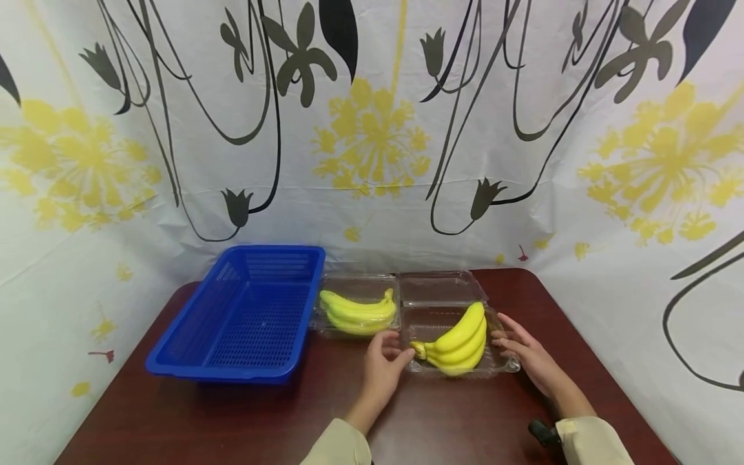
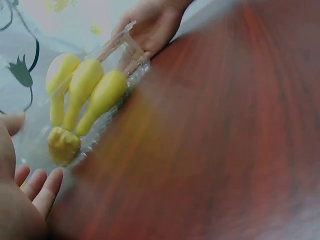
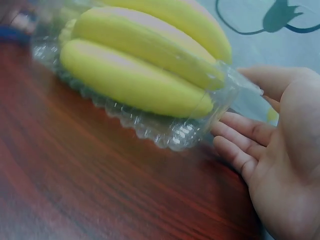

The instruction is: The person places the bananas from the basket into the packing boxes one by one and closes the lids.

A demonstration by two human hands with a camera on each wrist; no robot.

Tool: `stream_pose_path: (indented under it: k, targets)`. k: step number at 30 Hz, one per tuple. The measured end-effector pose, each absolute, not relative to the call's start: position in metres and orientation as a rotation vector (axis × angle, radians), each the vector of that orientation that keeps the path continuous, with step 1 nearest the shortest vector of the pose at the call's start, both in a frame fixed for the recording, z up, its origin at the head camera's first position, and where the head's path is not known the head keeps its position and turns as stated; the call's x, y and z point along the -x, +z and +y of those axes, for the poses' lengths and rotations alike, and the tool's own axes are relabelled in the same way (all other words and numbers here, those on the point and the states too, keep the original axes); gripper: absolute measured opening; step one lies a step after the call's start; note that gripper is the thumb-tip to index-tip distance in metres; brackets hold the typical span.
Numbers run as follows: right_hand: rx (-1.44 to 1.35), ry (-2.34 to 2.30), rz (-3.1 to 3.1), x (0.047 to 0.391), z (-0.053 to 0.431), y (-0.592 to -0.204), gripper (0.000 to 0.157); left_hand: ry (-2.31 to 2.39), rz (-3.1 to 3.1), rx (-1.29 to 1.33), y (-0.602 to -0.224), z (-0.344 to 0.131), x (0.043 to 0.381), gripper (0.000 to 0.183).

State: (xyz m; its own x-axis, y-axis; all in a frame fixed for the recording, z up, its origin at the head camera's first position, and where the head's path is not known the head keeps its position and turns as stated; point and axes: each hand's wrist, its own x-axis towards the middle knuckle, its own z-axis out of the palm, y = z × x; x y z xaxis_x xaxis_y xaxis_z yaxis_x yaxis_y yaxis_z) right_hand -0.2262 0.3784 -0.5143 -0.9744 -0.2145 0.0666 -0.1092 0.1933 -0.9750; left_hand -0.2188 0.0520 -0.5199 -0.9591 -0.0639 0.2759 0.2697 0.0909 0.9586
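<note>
A clear plastic clamshell box [image 1: 427, 332] lies with its lid [image 1: 442, 287] laid back, and a bunch of yellow bananas [image 1: 459, 342] sits in it. My left hand [image 1: 383, 368] is at the box's left side, its loosely bent fingers beside the brownish stem end [image 2: 64, 146]. On the opposite side, my right hand [image 1: 535, 361] has its fingertips at the box's right wall, right by the banana tips [image 3: 200, 105]. Its fingers [image 3: 245, 130] are extended, with the palm facing the box.
A second clear box [image 1: 354, 284] holding greenish-yellow bananas [image 1: 357, 313] stands to the left. Beyond it is a blue plastic basket [image 1: 316, 278] with slotted walls. All stand on a dark red wooden table [image 1: 442, 426], with a patterned sheet [image 1: 372, 213] behind and at the sides.
</note>
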Motion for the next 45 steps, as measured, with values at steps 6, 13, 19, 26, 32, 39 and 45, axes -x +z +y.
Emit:
stream_pose_path:
  k: [6,13,19,26,32,39,45]
  targets:
    - [0.277,-1.935,2.332,0.227,0.382,-0.515,0.060,-2.194,-2.010,0.286,-0.500,0.051,0.203,0.054]
    - [0.156,-1.877,2.322,0.238,0.380,-0.499,0.065,-2.267,-2.019,0.384,-0.514,0.049,0.203,0.068]
    - [0.045,-1.885,2.391,0.261,0.372,-0.480,0.077,-2.254,-2.090,0.431,-0.530,0.049,0.211,0.079]
    - [-0.256,-2.297,2.064,0.286,0.357,-0.472,0.084,-2.245,-2.097,0.546,-0.530,0.045,0.212,0.087]
    - [-0.187,-2.274,2.029,0.294,0.352,-0.474,0.083,-2.247,-2.120,0.651,-0.531,0.042,0.214,0.086]
    - [-0.028,-2.285,2.025,0.290,0.353,-0.477,0.078,-2.215,-2.186,0.743,-0.530,0.037,0.217,0.088]
    - [-0.008,-2.377,1.991,0.284,0.352,-0.477,0.076,-2.210,-2.211,0.746,-0.528,0.035,0.216,0.087]
